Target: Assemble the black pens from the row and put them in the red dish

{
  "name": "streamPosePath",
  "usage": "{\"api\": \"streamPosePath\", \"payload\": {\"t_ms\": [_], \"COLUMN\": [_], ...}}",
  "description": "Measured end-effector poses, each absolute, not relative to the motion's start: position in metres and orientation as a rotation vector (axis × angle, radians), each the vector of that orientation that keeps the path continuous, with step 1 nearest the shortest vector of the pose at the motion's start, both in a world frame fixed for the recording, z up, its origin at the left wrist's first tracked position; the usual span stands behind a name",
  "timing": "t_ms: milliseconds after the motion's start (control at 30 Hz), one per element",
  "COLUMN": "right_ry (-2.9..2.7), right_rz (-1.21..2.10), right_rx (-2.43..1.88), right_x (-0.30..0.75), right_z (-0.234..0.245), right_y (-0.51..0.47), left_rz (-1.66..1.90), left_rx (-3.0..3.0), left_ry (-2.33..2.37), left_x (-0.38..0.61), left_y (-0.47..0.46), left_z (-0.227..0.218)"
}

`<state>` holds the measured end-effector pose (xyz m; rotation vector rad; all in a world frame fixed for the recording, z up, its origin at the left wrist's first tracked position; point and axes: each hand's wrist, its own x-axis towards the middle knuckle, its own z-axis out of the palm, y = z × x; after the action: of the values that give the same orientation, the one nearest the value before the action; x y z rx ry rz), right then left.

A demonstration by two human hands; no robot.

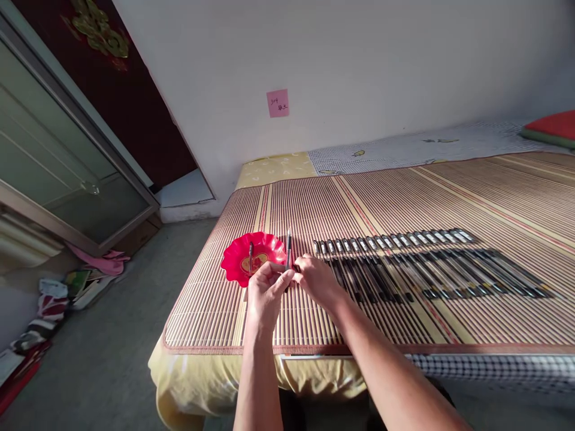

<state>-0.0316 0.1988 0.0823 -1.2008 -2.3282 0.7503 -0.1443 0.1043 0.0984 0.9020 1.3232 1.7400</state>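
Note:
My left hand (265, 290) pinches a pen (288, 248) near its lower end. The pen stands upright with its pale tip pointing up. Close beside it, my right hand (317, 278) is closed, fingertips together by the pen's bottom; a small dark thing shows there, too hidden to name. Just behind my left hand is a red plate (231, 260) with a wavy rim, with a dark pen (250, 257) lying in it. To the right of my right hand runs a row of black pen caps (381, 242), and below it several dark pen barrels (377, 278) lie side by side.
A striped bamboo mat (211, 326) covers the bed, over a yellow sheet (193, 377). A pink note (277, 103) sticks to the white wall. On the left stand a glass-panelled door (67, 161) and a pile of clothes and papers (45, 317). A red cushion (552, 127) lies far right.

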Motion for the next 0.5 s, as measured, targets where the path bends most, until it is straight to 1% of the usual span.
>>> {"api": "streamPosePath", "payload": {"t_ms": [133,233,400,500], "right_ry": [-2.247,-2.167,-1.577,-1.303], "right_rz": [0.945,0.987,1.114,1.190], "right_rx": [-1.204,-1.165,-0.801,-0.691], "right_x": [-0.034,-0.021,0.015,0.024], "right_z": [0.078,0.086,0.117,0.132], "right_y": [0.198,0.209,0.225,0.226], "left_rz": [1.720,1.710,1.599,1.546], "left_rx": [0.940,0.978,1.036,1.064], "left_ry": [1.378,1.435,1.556,1.579], "left_x": [-0.146,-0.148,-0.144,-0.138], "left_y": [0.105,0.106,0.107,0.108], "left_z": [0.094,0.091,0.090,0.092]}}
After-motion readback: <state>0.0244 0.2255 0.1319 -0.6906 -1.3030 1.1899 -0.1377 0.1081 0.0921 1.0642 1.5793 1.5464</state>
